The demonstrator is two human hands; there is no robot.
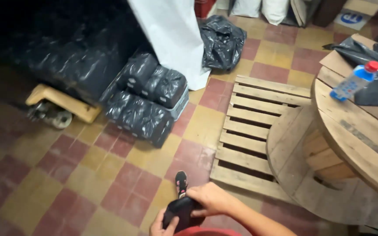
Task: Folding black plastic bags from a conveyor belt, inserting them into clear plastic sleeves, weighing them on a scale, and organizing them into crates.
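Hands meet low in the view over a checkered red-and-yellow tile floor (110,175), both busy with one small black pouch-like object (181,213). The right hand (211,199) curls over its top edge, fingers closed on the material, while the left hand (162,226) props it from below with the thumb against its side, a two-handed hold that seems meant to keep the soft piece steady close to the body. What the object is exactly cannot be told. Below it shows a strip of red, partly cut off by the frame. A dark shoe with pink trim (181,182) stands on the tiles just beyond the hands.

To the right, a large wooden cable spool (351,144) serves as a surface; on it lie a plastic bottle with a red cap (354,81) on its side and crumpled black plastic (375,94). A wooden pallet (252,135) lies flat on the floor against the spool. Farther off, bundles wrapped in black plastic (147,102) are stacked beside a pallet jack (57,107), with a tied black bag (222,41) and a white sheet (171,35) behind them.
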